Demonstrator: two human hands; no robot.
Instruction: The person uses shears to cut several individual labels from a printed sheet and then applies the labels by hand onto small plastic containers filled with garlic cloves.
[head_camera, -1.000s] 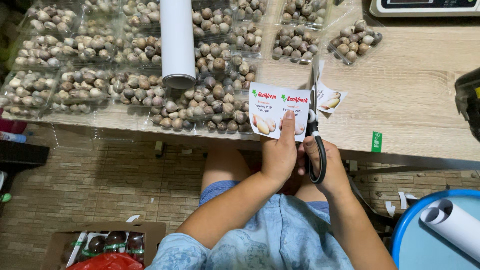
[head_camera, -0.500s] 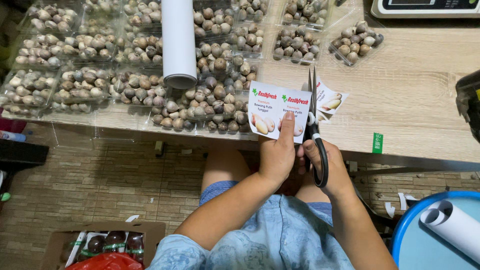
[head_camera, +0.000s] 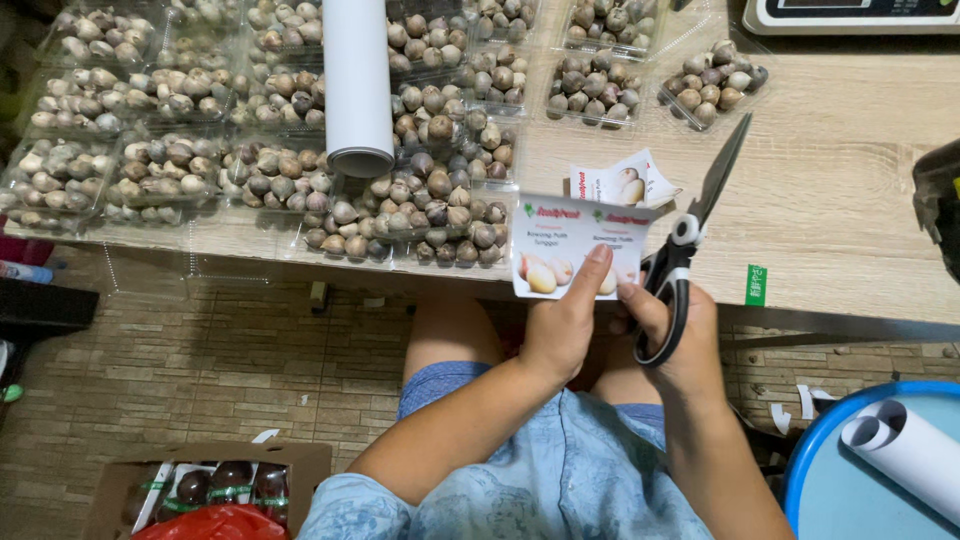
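Held up over the near edge of the pale wooden counter (head_camera: 850, 200): a thin white printed paper label strip (head_camera: 562, 250), pinched low down between thumb and fingers (head_camera: 592, 272) of the left hand (head_camera: 565, 325), with the long-bladed scissors with black-and-white handles (head_camera: 690, 235) gripped just right of it by the right hand (head_camera: 680, 335), blades open. Judged light, floppy and easily creased, so best taken near the bottom edge, close to the cut line. Lay beyond the fingertips: a small cut label piece (head_camera: 625, 182) and clear plastic trays of brown bulbs (head_camera: 420, 160).
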